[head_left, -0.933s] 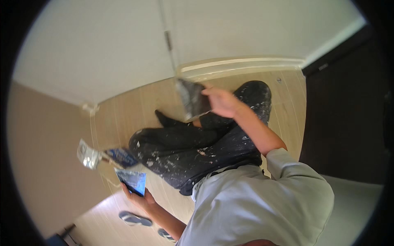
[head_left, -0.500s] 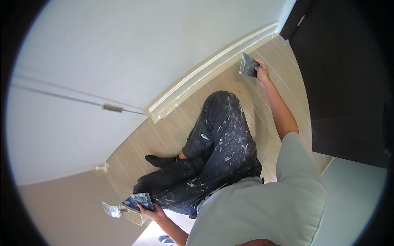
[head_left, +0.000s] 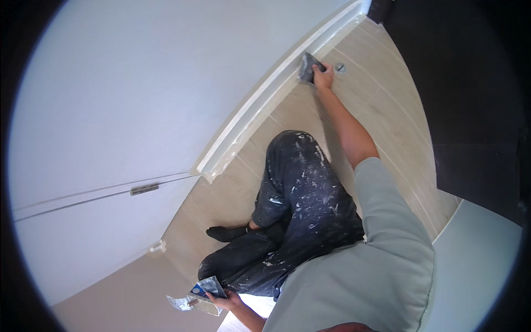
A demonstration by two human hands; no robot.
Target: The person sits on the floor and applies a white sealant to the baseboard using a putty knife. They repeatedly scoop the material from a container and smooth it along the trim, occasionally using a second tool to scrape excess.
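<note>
My right hand (head_left: 324, 76) is closed on a filling knife (head_left: 310, 67) with a dark, square, smeared blade. Its edge is at the white skirting board (head_left: 265, 87), where a strip of masking tape (head_left: 243, 133) runs along the floor; whether it touches cannot be made out. Low in the picture my left hand (head_left: 225, 300) grips another filling knife (head_left: 211, 286) with a grey blade, held by my knee. Next to that hand are a blue piece with a pale round spot (head_left: 197, 290), a putty-smeared metal blade (head_left: 180, 302) and a beige container (head_left: 210, 307), partly hidden.
I sit on the wood-look floor (head_left: 381, 105), legs folded in dark, paint-spotted trousers (head_left: 304, 182). A small round metal fitting (head_left: 340, 68) is on the floor beside my right hand. A white door or panel (head_left: 127, 110) stands left, a dark door (head_left: 459, 83) right.
My right hand has moved left with its filling knife, from over the floor to the skirting board. The round floor fitting now shows. The view has shifted; my left hand keeps its grip.
</note>
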